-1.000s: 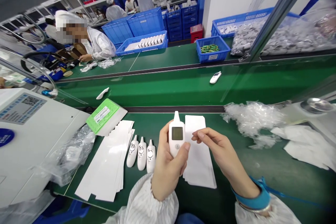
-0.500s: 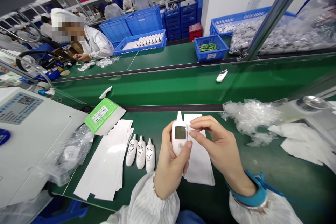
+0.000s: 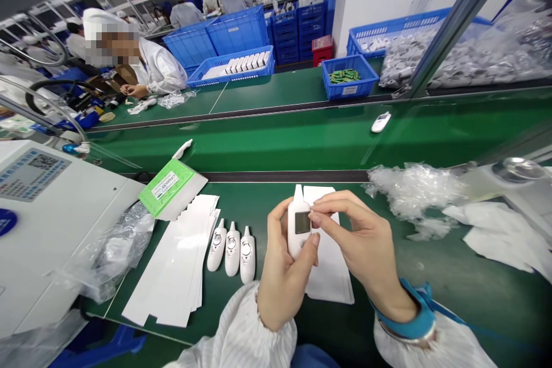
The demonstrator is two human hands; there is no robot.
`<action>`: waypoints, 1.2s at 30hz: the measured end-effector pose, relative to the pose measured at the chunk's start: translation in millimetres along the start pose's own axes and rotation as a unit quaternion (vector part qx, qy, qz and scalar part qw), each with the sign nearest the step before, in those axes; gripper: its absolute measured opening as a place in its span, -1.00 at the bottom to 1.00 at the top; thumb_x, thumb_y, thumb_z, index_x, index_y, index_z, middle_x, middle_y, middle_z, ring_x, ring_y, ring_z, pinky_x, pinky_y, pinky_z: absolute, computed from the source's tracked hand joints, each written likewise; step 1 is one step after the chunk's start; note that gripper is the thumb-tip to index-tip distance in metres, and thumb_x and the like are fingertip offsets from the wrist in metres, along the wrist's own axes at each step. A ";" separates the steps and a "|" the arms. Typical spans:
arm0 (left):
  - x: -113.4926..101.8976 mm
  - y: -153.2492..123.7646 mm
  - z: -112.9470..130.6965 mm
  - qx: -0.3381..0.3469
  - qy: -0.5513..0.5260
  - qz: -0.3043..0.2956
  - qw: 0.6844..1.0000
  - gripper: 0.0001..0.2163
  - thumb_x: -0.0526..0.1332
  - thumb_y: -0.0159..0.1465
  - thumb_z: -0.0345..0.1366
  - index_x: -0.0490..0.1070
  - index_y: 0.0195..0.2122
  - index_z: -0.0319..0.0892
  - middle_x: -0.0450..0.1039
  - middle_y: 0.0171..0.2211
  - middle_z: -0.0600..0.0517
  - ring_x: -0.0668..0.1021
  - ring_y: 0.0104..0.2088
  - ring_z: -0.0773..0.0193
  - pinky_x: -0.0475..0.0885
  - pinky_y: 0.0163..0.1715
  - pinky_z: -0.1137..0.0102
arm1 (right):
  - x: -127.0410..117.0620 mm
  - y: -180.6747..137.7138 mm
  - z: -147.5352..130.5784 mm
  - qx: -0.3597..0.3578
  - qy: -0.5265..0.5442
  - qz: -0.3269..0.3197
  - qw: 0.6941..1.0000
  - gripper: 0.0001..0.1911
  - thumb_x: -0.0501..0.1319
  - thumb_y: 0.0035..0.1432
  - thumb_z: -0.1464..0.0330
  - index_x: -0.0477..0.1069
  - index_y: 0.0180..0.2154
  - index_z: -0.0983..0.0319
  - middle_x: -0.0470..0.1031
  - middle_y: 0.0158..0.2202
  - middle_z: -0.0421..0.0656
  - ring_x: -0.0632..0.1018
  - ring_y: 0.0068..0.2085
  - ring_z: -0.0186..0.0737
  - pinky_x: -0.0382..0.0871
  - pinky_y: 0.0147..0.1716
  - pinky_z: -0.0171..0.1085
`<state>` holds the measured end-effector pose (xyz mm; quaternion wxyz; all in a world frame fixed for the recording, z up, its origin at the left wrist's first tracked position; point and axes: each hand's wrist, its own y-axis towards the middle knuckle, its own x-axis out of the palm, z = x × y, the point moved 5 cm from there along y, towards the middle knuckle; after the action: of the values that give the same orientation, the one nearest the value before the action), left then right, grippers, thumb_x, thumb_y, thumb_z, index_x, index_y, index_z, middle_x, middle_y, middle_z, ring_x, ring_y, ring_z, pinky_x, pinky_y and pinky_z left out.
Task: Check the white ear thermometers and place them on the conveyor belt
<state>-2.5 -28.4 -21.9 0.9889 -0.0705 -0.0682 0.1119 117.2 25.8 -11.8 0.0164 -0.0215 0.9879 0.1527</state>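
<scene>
My left hand (image 3: 282,276) grips a white thermometer (image 3: 299,224) upright, its small dark screen facing me. My right hand (image 3: 360,244) pinches at the right edge of that screen with thumb and forefinger. What the fingertips pinch is too small to make out. Under both hands lies a stack of white paper sheets (image 3: 332,276) on the green mat. Three more white thermometers (image 3: 232,246) lie side by side just left of my left hand.
A fan of white card strips (image 3: 172,264) and a green-labelled pack (image 3: 169,187) lie to the left beside a white machine (image 3: 47,213). Crumpled clear plastic (image 3: 409,190) sits to the right. Two thermometers (image 3: 381,122) ride the green conveyor. Across it, a worker in white sits among blue crates (image 3: 349,83).
My right hand has moved left from the paper sheets onto the thermometer's screen. The thermometers on the conveyor have drifted to the right.
</scene>
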 end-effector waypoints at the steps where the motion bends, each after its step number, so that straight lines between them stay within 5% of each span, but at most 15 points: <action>1: 0.2 -0.3 -0.2 0.003 -0.003 -0.001 1.000 -0.55 0.29 0.26 -0.26 0.15 0.11 -0.06 0.39 -0.36 0.07 0.33 -0.62 0.46 0.21 -0.72 0.53 | -0.2 -0.1 0.0 0.002 0.001 -0.003 1.000 -0.93 0.32 0.13 0.40 0.53 -0.40 0.13 0.54 -0.33 -0.18 0.55 -0.22 -0.17 0.46 -0.21 -0.18; 7: 4.2 -1.5 -0.9 0.008 -0.036 -0.025 0.999 -0.64 0.20 0.33 -0.22 0.16 0.10 -0.06 0.36 -0.40 0.11 0.27 -0.66 0.50 0.21 -0.72 0.54 | 0.6 0.7 0.9 0.003 0.007 -0.029 1.000 -0.89 0.29 0.12 0.44 0.48 -0.43 0.15 0.53 -0.32 -0.18 0.54 -0.21 -0.18 0.43 -0.18 -0.19; 13: 3.6 -0.3 -3.5 -0.038 -0.045 -0.036 0.998 -0.61 0.19 0.34 -0.18 0.12 0.13 -0.05 0.28 -0.54 0.19 0.25 -0.68 0.48 0.15 -0.74 0.59 | 1.6 -6.0 -10.0 -0.071 -0.032 -0.028 0.997 -0.88 0.25 0.14 0.48 0.42 -0.40 0.15 0.51 -0.31 -0.19 0.53 -0.23 -0.20 0.39 -0.20 -0.21; 21: 4.1 0.3 -5.8 -0.061 -0.060 -0.056 0.995 -0.53 0.29 0.23 -0.30 0.11 0.10 -0.01 0.40 -0.21 0.05 0.27 -0.70 0.60 0.16 -0.74 0.59 | 5.6 -3.9 -10.4 -0.055 -0.095 -0.079 0.991 -0.89 0.29 0.16 0.45 0.42 -0.29 0.13 0.46 -0.37 -0.24 0.45 -0.35 -0.28 0.34 -0.31 -0.25; 26: 4.0 3.0 -7.0 -0.082 -0.056 -0.095 0.990 -0.52 0.25 0.27 -0.27 0.03 0.13 -0.07 0.29 -0.56 0.23 0.23 -0.74 0.54 0.12 -0.75 0.62 | 2.9 -3.0 -21.5 -0.100 -0.081 -0.098 0.987 -0.85 0.22 0.22 0.49 0.39 -0.38 0.15 0.45 -0.40 -0.24 0.46 -0.31 -0.25 0.33 -0.29 -0.25; 31: -0.2 8.7 -7.7 -0.075 -0.089 -0.116 0.986 -0.42 0.33 0.18 -0.27 0.04 0.14 -0.06 0.32 -0.48 0.20 0.26 -0.72 0.55 0.18 -0.78 0.62 | 0.4 -7.7 -27.1 0.003 -0.016 -0.182 0.983 -0.86 0.24 0.22 0.47 0.40 -0.39 0.15 0.44 -0.46 -0.31 0.47 -0.44 -0.36 0.34 -0.42 -0.34; 33: 0.7 7.7 -7.4 -0.082 -0.084 -0.124 0.985 -0.37 0.33 0.14 -0.37 0.03 0.16 -0.04 0.29 -0.50 0.23 0.26 -0.73 0.56 0.18 -0.77 0.63 | 1.4 -8.5 -26.1 0.022 -0.017 -0.210 0.977 -0.85 0.27 0.20 0.46 0.41 -0.40 0.14 0.44 -0.44 -0.31 0.47 -0.39 -0.35 0.35 -0.37 -0.34; 36: 2.8 4.0 -5.0 -0.095 -0.053 -0.117 0.987 -0.37 0.30 0.13 -0.44 0.03 0.17 0.00 0.34 -0.42 0.19 0.26 -0.74 0.60 0.15 -0.78 0.65 | -0.3 -6.3 -24.5 -0.025 -0.063 -0.171 0.983 -0.85 0.30 0.16 0.47 0.43 -0.41 0.11 0.46 -0.26 -0.27 0.46 -0.15 -0.27 0.33 -0.14 -0.28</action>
<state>0.1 -24.5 -27.1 0.9789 -0.1498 -0.1391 -0.0077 117.1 12.5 9.6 0.1038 -0.1806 0.9626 0.1734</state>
